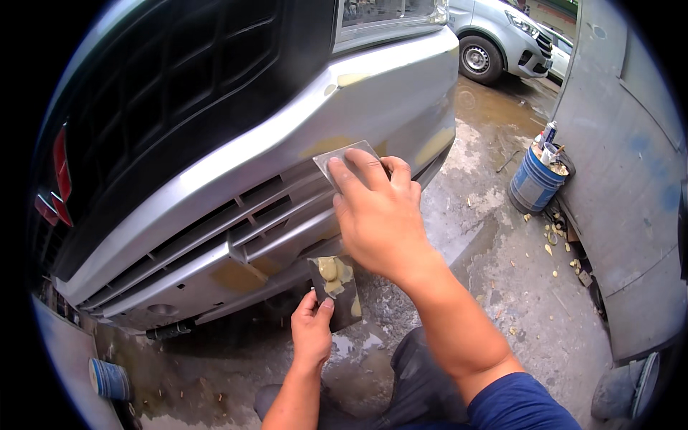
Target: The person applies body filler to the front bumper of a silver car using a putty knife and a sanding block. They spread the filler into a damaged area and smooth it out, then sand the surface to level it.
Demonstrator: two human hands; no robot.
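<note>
My right hand (380, 208) presses a thin, flat spreader (331, 159) against the silver car bumper (287, 140), its fingers laid along the blade. Tan filler patches (328, 145) show on the bumper beside the spreader, with another tan patch (238, 276) lower down. Below, my left hand (313, 330) grips a dark flat mixing plate (344, 301) by its edge, the thumb on top. A lump of yellowish filler (331, 271) sits on the upper part of that plate. The two hands are apart.
A blue bucket (534, 180) full of scraps and tubes stands at the right beside a grey metal panel (623, 179). Another blue bucket (111, 378) is at lower left, a dark bucket (625, 387) at lower right. Dried filler bits litter the wet concrete floor (494, 287). A silver vehicle (502, 36) is parked behind.
</note>
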